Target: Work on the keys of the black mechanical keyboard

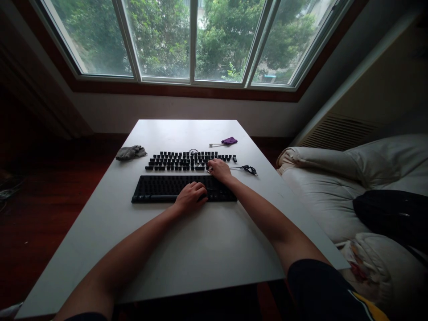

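A black keyboard (160,187) lies across the white table in front of me, its key area dark and partly hidden by my hands. My left hand (190,196) rests on its lower middle, fingers bent and thumb apart, with no object visible in it. Beyond the keyboard, several loose black keycaps (177,161) stand in rows. My right hand (220,169) reaches over the keyboard's back edge to the right part of these rows, its fingers pinched together. A small, thin metallic glint shows under those fingertips; what they hold is too small to make out.
On the white table (200,254), a crumpled grey cloth (131,152) lies at the left edge. A purple pouch (229,140) with a thin stick (216,145) lies at the back right. A bundled black cable (249,169) is right of the keycaps. A pale sofa (317,191) stands at right.
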The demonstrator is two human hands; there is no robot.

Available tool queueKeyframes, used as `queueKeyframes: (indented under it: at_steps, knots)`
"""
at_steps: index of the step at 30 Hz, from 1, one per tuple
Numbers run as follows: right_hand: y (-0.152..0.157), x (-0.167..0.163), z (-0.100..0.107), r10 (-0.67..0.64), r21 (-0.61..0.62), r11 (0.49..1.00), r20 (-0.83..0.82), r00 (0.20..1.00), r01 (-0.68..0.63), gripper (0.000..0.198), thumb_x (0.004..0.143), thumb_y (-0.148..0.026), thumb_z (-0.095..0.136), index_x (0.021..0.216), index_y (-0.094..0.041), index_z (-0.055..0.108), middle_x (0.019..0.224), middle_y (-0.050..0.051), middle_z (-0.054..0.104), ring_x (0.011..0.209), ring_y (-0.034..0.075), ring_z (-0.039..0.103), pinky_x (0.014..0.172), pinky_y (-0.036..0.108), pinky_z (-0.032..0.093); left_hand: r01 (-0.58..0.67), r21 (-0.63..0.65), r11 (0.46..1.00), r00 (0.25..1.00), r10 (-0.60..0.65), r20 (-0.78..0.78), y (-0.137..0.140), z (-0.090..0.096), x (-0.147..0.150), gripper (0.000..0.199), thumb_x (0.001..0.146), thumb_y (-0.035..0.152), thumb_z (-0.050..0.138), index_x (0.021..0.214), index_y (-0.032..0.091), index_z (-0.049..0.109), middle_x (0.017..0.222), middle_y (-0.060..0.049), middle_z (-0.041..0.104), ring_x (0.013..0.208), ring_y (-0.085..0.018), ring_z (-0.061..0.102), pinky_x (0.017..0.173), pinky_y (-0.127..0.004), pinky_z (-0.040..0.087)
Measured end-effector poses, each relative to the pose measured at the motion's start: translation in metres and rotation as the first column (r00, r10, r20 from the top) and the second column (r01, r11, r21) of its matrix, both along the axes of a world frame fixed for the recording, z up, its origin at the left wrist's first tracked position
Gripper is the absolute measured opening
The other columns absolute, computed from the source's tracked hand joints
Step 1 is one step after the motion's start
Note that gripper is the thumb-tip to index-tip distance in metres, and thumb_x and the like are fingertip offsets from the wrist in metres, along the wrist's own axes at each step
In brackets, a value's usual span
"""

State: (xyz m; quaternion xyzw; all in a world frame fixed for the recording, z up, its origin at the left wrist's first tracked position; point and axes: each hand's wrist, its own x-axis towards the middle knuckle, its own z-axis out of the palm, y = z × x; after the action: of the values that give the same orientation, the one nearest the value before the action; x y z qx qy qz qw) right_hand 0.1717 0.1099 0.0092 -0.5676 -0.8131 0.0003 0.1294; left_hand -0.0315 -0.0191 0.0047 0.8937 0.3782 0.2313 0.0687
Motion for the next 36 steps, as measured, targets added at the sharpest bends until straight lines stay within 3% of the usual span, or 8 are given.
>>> queueKeyframes:
  at_steps: [29, 36]
  knots:
    - [-0.002, -0.001, -0.006, -0.027, -0.005, 1.000, -0.095, 0.995, 0.026, 0.020, 0.090, -0.027, 0.066, 0.109, -0.023, 0.067, 0.108, 0.008, 0.067, 0.104, 0.024, 0.058, 0.083, 0.031, 0.045, -0.009, 0.013, 1.000, 0.999, 0.009, -0.036, -0.002, 0.003, 0.000, 0.014, 0.091, 0.032, 0.063, 0.102, 0.023, 0.064, 0.110, -0.006, 0.062, 0.101, -0.023, 0.055, 0.092, -0.040, 0.047]
    - [-0.006, 0.030, -0.004, -0.147, 0.060, 0.986, -0.089, 0.985, 0.153, 0.017, 0.095, -0.026, 0.056, 0.100, -0.022, 0.071, 0.103, 0.011, 0.067, 0.100, 0.026, 0.058, 0.079, 0.032, 0.045, 0.031, 0.036, 0.999, 0.987, -0.025, -0.157, -0.007, 0.009, 0.001, 0.026, 0.087, 0.041, 0.070, 0.103, 0.023, 0.061, 0.104, -0.007, 0.060, 0.099, -0.025, 0.053, 0.085, -0.039, 0.043]
